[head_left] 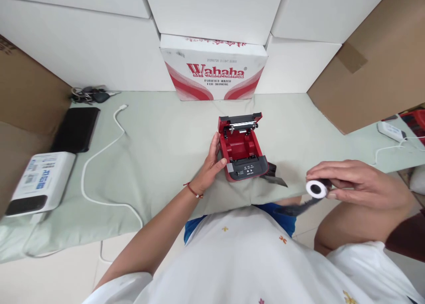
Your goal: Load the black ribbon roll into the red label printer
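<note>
A small red printer sits on the pale green cloth with its lid swung open and its paper bay bare. My left hand rests against the printer's left side, steadying it. My right hand is off to the right, above the cloth's near edge, and grips a small white paper roll with a dark core. A strip of dark wrapping hangs from under that hand. A second dark scrap lies beside the printer's right front corner.
A Wahaha water carton stands behind the printer among white boxes. Left: a white cable, a black case, keys, a white labelled device. Right: a brown cardboard sheet, a power strip.
</note>
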`<state>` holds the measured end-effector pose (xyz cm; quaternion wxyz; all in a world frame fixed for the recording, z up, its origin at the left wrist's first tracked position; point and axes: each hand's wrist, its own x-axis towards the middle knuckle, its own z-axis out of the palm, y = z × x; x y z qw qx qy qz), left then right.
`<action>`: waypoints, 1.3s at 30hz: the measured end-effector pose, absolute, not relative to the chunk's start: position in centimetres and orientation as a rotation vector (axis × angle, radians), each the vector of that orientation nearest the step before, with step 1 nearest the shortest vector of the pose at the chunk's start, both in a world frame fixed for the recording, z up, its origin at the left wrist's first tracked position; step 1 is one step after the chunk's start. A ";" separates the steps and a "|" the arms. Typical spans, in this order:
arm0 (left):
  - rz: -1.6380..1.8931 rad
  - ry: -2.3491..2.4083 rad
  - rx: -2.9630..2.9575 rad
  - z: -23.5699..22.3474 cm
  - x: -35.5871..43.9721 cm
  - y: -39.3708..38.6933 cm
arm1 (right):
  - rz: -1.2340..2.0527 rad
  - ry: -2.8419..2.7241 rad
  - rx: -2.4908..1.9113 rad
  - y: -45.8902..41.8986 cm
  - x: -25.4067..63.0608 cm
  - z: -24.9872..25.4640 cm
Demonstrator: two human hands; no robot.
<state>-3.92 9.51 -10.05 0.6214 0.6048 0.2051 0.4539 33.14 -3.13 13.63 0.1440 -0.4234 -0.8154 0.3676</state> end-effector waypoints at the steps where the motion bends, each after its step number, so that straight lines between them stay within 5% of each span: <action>1: 1.035 0.478 1.380 -10.1 -3.9 9.5 | 1.100 -2.371 -1.128 -2.1 32.2 13.8; 6: 1.009 0.490 1.342 -9.8 -3.9 9.6 | 1.110 -2.295 -1.213 3.1 26.2 11.7; 18: 1.008 0.521 1.449 -10.3 -4.0 9.7 | 0.410 -2.497 -2.155 8.6 15.6 7.0; 28: 1.087 0.556 1.554 -11.0 -3.7 9.8 | 0.403 -2.482 -2.064 9.8 15.9 5.0; 39: 1.350 0.688 2.002 -8.8 -4.0 7.7 | 0.455 -2.128 -1.196 0.4 20.6 1.3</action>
